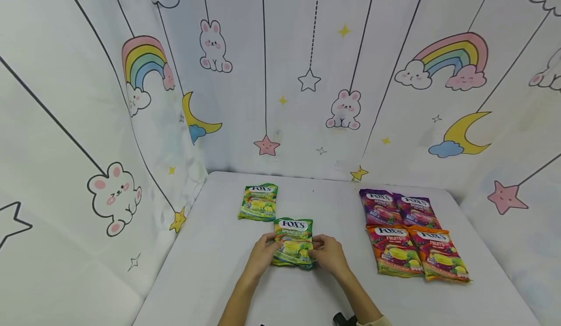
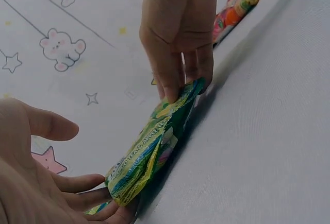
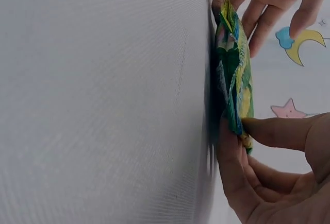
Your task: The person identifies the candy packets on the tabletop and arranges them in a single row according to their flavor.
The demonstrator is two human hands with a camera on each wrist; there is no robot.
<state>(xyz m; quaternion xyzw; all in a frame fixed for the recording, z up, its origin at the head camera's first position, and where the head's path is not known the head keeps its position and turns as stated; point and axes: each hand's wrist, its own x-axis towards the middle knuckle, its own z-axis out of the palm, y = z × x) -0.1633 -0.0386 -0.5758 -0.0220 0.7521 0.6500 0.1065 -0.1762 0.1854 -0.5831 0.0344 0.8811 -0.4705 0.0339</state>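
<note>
A green and yellow candy bag [image 1: 292,244] marked FOX'S lies in front of me, between both hands. My right hand [image 1: 329,255] pinches its lower right corner, the thumb above and the index finger below in the right wrist view [image 3: 278,167]. My left hand [image 1: 262,255] touches the bag's left edge with extended fingers; in the left wrist view its thumb [image 2: 54,127] stands apart from the bag. Just behind and to the left lies a second green candy bag [image 1: 258,202]. The bag's underside is mostly hidden.
On the right of the white table [image 1: 197,267] lie two purple candy bags [image 1: 380,208] behind two orange-red ones [image 1: 396,252], in two rows. A black object [image 1: 344,319] shows by the right forearm. Patterned curtains [image 1: 298,112] enclose the table's back and sides.
</note>
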